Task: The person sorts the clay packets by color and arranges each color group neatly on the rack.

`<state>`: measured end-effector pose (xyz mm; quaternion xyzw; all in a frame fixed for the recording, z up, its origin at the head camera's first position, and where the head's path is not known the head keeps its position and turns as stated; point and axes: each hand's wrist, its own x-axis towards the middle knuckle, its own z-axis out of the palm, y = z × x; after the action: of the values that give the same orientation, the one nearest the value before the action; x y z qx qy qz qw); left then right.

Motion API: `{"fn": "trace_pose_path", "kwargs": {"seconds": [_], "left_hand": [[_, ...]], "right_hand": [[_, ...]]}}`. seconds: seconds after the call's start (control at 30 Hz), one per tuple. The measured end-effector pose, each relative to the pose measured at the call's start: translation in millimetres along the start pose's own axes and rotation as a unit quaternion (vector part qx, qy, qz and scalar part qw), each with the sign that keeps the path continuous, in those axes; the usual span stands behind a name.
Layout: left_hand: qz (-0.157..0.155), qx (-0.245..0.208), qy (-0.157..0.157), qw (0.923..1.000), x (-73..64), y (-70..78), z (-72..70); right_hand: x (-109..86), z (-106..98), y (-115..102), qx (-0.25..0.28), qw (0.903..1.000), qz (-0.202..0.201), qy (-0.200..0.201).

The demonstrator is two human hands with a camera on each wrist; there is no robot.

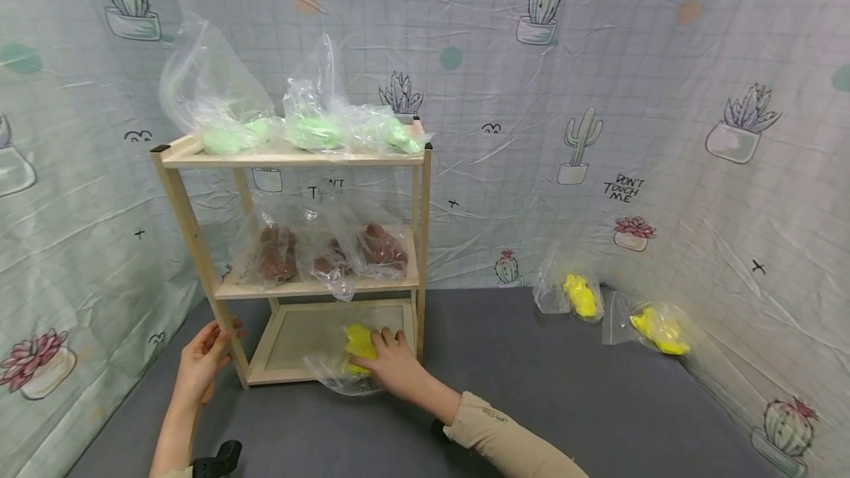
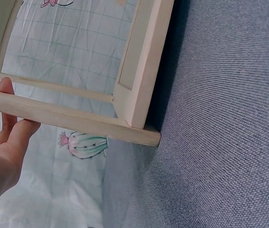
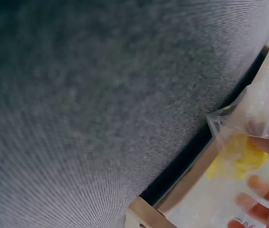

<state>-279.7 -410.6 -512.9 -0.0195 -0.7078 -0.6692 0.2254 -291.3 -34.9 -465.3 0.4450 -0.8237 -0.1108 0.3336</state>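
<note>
At the lower left of the head view, my left hand grips the front left leg of a wooden shelf rack, thumb on one side and fingers round the other. My right hand is at the bottom shelf, touching a clear plastic bag with a yellow lump inside. The bag overlaps the shelf's front edge. In the right wrist view the thumb lies against the bag, while the other fingers are spread apart beside the yellow lump.
Bags with pale green lumps lie on the top shelf, and bags with brown lumps on the middle one. Two more bags of yellow lumps lie on the grey table at right. A cactus-print curtain hangs behind.
</note>
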Motion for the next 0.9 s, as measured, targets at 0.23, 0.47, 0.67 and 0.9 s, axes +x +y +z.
{"fn": "trace_pose_path", "kwargs": {"seconds": [0.23,0.47,0.67,0.9], "left_hand": [[0.001,0.012,-0.015,0.9998,-9.7,18.3,5.4],[0.028,-0.022,-0.051,0.9981,-36.9,89.0,33.7],[0.020,-0.027,-0.044,0.9985,-41.0,100.3,39.2],[0.020,-0.016,-0.039,0.9989,-39.2,96.6,37.9]], "right_hand": [[-5.0,-2.5,-0.3,0.043,0.9988,-0.011,-0.021],[-11.2,-9.2,-0.3,0.038,0.9992,0.008,-0.012],[-14.7,-13.0,-1.9,0.051,0.9984,0.014,-0.021],[-16.1,-17.4,-1.1,0.065,0.9971,0.027,-0.026]]}}
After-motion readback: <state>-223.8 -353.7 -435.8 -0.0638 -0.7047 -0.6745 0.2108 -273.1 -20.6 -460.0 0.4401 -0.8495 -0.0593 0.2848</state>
